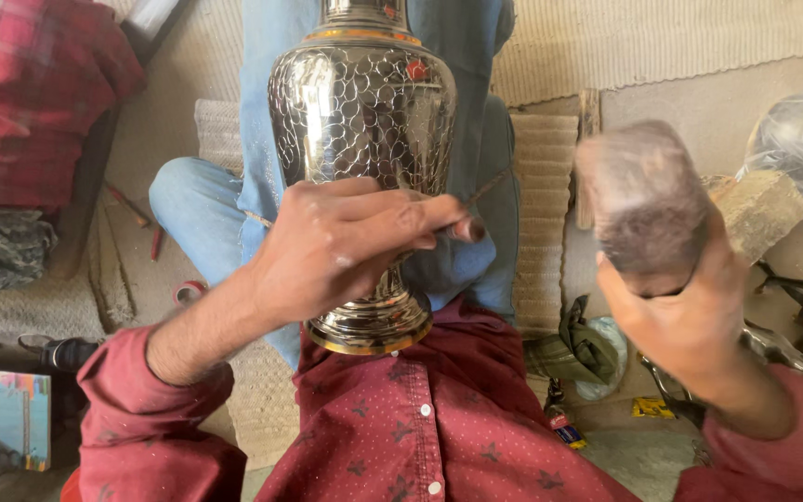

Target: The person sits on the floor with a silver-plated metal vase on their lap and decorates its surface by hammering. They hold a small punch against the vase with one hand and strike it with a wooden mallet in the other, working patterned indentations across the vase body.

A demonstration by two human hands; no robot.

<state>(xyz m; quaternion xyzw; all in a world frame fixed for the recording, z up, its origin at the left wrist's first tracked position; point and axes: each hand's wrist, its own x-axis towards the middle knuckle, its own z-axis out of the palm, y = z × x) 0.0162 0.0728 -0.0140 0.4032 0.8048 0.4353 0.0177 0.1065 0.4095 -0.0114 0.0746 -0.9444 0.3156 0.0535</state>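
In the head view, a tall polished silver-toned metal vase [362, 139] is propped on the lap at twelve o'clock, its belly already covered in engraved scales; the foot looks smoother; the left hand [336, 244] is pinched shut on a thin metal chisel [485, 191]; at three o'clock, the right hand [685, 321] is clamped on a worn rounded wooden mallet [643, 200].

Open air separates the vase [362, 121] from the raised mallet [643, 200]; a wood block [759, 214] and plastic bag [801, 139] crowd the right side.
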